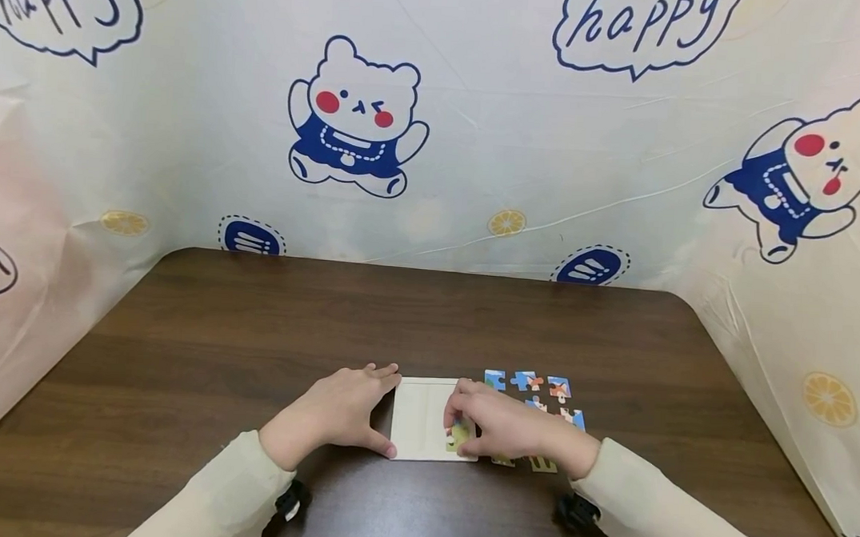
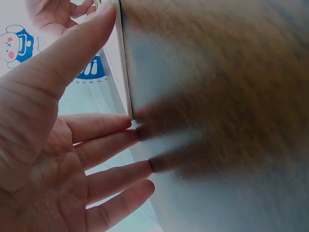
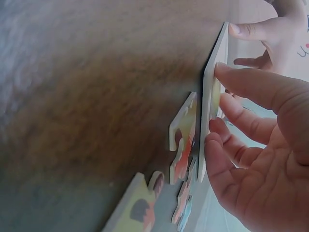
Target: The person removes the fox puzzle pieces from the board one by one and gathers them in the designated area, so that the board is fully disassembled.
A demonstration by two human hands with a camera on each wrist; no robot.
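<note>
A pale puzzle tray (image 1: 419,419) with a thin raised border lies flat on the table. Along its left side is my left hand (image 1: 341,407), thumb at the near corner and fingertips at the far one, fingers spread and fairly straight. A mostly green puzzle piece (image 1: 455,438) sits over the tray's near right corner. My right hand (image 1: 502,422) pinches this piece between thumb and curled fingers. In the right wrist view, the piece's greenish edge (image 3: 215,99) shows between thumb and index finger, close on the tray.
Several loose puzzle pieces lie right of the tray: a blue one (image 1: 495,379), one with an orange figure (image 1: 558,388) and a yellow-green one (image 1: 543,465) among them. The right hand partly covers others. A printed curtain (image 1: 450,141) rises behind the brown table (image 1: 255,317).
</note>
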